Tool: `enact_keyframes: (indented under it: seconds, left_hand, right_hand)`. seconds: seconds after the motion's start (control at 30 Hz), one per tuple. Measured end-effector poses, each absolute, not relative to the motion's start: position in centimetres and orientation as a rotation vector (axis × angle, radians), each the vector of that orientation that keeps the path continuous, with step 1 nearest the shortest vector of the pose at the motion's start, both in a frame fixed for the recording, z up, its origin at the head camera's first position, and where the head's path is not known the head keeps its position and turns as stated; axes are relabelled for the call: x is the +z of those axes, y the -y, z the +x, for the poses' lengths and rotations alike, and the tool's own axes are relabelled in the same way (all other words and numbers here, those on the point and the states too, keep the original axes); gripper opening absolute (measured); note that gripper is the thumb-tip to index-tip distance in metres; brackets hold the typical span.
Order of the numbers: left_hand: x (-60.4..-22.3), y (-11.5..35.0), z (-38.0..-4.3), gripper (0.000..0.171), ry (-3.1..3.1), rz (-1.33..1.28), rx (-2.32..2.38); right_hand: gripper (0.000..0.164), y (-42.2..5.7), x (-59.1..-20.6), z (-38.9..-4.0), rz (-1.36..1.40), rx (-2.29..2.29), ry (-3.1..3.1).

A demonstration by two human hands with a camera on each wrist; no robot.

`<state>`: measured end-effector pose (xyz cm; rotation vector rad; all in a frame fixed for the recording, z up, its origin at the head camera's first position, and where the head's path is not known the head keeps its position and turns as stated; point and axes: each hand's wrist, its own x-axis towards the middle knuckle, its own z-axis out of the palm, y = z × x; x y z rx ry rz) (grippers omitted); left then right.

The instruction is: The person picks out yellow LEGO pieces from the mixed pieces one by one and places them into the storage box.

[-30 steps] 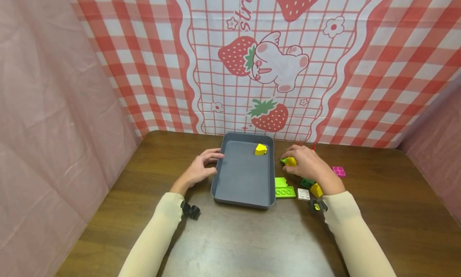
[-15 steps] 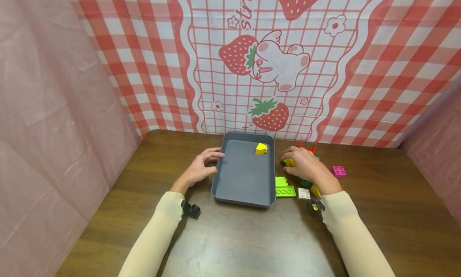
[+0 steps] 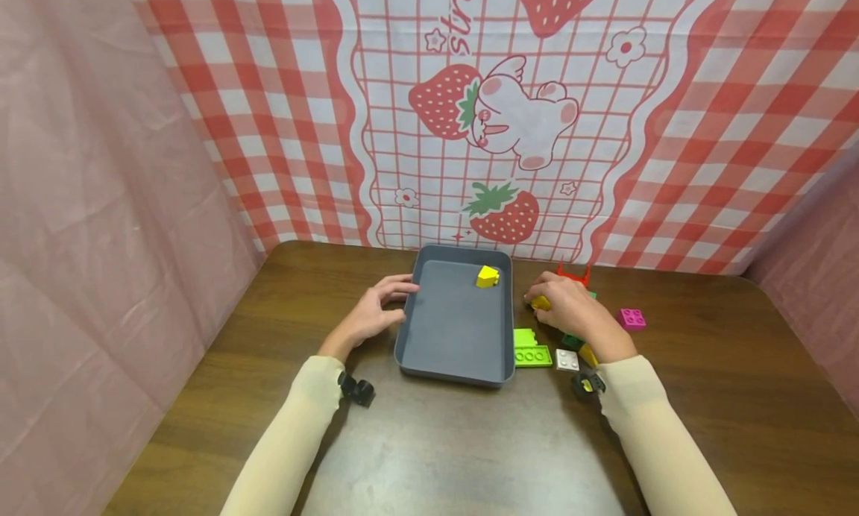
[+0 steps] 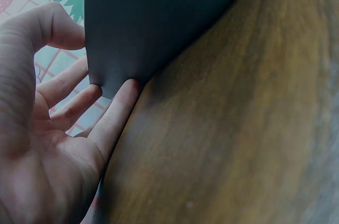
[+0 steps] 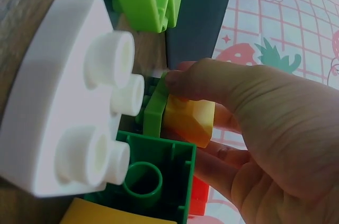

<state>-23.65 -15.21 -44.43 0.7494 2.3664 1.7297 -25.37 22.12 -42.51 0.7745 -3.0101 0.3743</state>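
Note:
My left hand (image 3: 367, 315) touches the left side of a dark grey tray (image 3: 452, 337). Its fingers lie fairly straight, fingertips against the tray's wall in the left wrist view. Right of the tray, my right hand (image 3: 570, 306) pinches a yellow toy building block (image 5: 190, 118) between thumb and fingers. A light green piece (image 5: 155, 108) lies against that block, under the thumb tip; whether they are joined I cannot tell. Another yellow block (image 3: 487, 277) sits inside the tray near its far right corner.
Light green bricks (image 3: 532, 356) lie by the tray's right wall, beside a white brick (image 3: 567, 360). A dark green block (image 5: 159, 171) and another yellow one (image 3: 588, 354) are partly hidden by my right hand. A red piece (image 3: 576, 276) and a pink brick (image 3: 631, 319) lie farther out.
My right hand has shifted slightly, its fingers staying around the yellow block; more of the red piece behind it shows. My left hand and the tray look the same.

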Motion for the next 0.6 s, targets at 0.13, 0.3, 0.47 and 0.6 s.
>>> enact_keyframes:
  seconds: [0.13,0.3,0.47,0.6]
  left_hand:
    - [-44.47,15.2,-23.68,0.049,-2.366,0.751,1.733]
    - [-44.49,15.23,-23.67,0.049,-2.37,0.755,1.731]
    - [-44.44,15.25,-23.61,0.05,-2.375,0.749,1.725]
    - [-44.46,15.24,-23.7,0.049,-2.373,0.746,1.718]
  right_hand:
    - [0.027,-22.07,-42.44,-25.33,0.762,0.368,3.021]
    - [0.026,-22.04,-42.46,-25.32,0.758,0.37,3.023]
    - [0.026,-22.04,-42.52,-25.32,0.76,0.374,3.018]
    - [0.025,-22.13,-42.47,-25.36,0.765,0.371,3.013]
